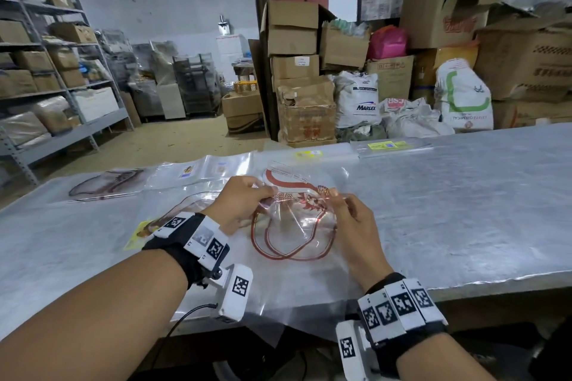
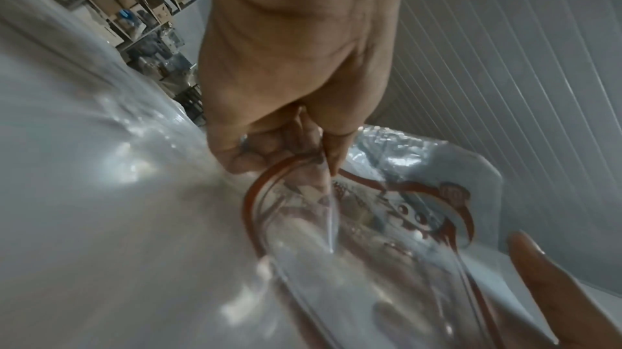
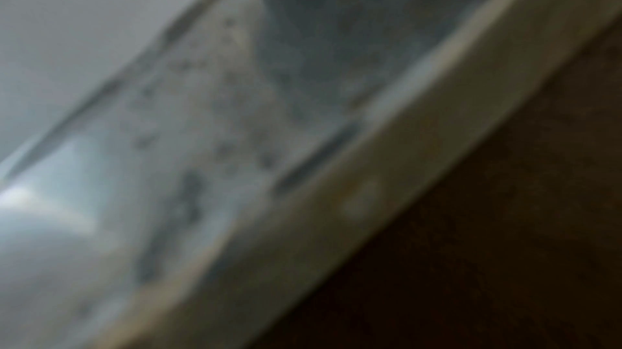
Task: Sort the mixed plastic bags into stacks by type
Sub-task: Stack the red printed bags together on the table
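A clear plastic bag with a red printed outline [image 1: 294,226] is lifted a little off the table [image 1: 464,210] in front of me. My left hand [image 1: 247,198] pinches its upper left edge and my right hand [image 1: 340,204] pinches its upper right edge. In the left wrist view the left hand [image 2: 279,142] grips the red-printed bag [image 2: 387,216], and a fingertip of the right hand [image 2: 538,256] shows at the lower right. The right wrist view is blurred and shows no fingers. More clear bags lie under the held one.
Other bags lie along the far edge: a brown-printed bag [image 1: 105,182] at left, small clear bags with labels [image 1: 192,172], and yellow-labelled clear bags [image 1: 390,145] at right. A yellow-printed bag [image 1: 139,232] lies near my left wrist. Boxes, sacks and shelves stand beyond the table.
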